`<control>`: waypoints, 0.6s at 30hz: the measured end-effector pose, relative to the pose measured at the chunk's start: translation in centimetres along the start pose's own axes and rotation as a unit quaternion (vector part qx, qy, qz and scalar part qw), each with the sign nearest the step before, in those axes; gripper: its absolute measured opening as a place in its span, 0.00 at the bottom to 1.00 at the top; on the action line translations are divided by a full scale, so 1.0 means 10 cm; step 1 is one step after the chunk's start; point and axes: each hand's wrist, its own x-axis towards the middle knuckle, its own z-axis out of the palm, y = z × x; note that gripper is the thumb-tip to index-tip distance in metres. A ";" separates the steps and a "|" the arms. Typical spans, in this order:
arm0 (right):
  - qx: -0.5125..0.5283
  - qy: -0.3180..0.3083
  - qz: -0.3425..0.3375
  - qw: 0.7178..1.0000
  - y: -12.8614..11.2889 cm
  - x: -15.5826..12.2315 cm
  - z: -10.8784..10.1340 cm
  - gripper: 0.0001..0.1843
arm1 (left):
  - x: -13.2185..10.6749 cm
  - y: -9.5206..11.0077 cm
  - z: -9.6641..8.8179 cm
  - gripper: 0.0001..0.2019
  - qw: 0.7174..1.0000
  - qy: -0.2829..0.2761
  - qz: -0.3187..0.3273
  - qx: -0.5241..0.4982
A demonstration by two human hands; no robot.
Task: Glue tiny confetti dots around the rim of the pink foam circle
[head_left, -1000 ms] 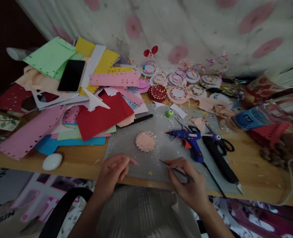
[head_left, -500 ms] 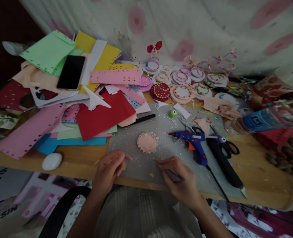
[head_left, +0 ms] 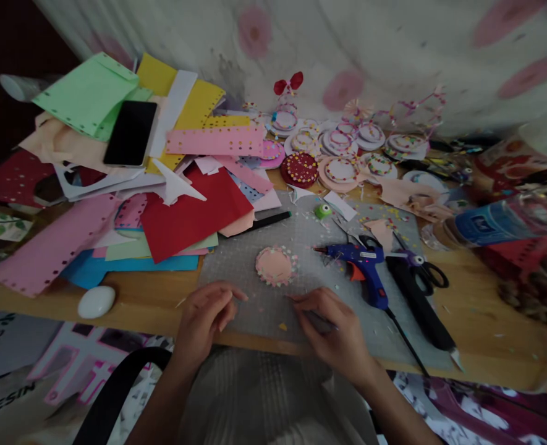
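My right hand [head_left: 333, 330] rests on the grey cutting mat [head_left: 236, 272] near its front edge, fingers curled around thin metal tweezers [head_left: 317, 319] whose tip points left. My left hand [head_left: 206, 318] sits at the mat's front left corner, fingers loosely bent and pinched together; whether it holds something small I cannot tell. Between and just beyond both hands lies a round peach paper disc [head_left: 275, 266] edged with tiny coloured dots. Small paper dots are scattered on the mat around it.
A blue glue gun [head_left: 361, 266], black-handled scissors [head_left: 421, 272] and a black craft knife [head_left: 421, 306] lie right of the disc. A heap of coloured paper [head_left: 180, 213] with a phone [head_left: 130, 133] fills the left. Finished decorated discs [head_left: 338, 151] line the back. A bottle [head_left: 491, 222] lies far right.
My right hand with the tweezers has slid left and lowered onto the mat, toward the disc. My left hand has barely shifted. The camera view moved slightly.
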 end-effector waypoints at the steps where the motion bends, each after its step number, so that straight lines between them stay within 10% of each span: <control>1: 0.004 0.007 -0.007 1.000 -0.01 0.00 0.00 0.13 | 0.00 -0.01 0.00 0.14 1.000 -0.003 0.001 0.003; 18: 0.226 0.158 0.004 0.961 -0.55 0.07 -0.17 0.14 | -0.16 0.30 0.47 0.09 0.983 -0.145 0.018 0.116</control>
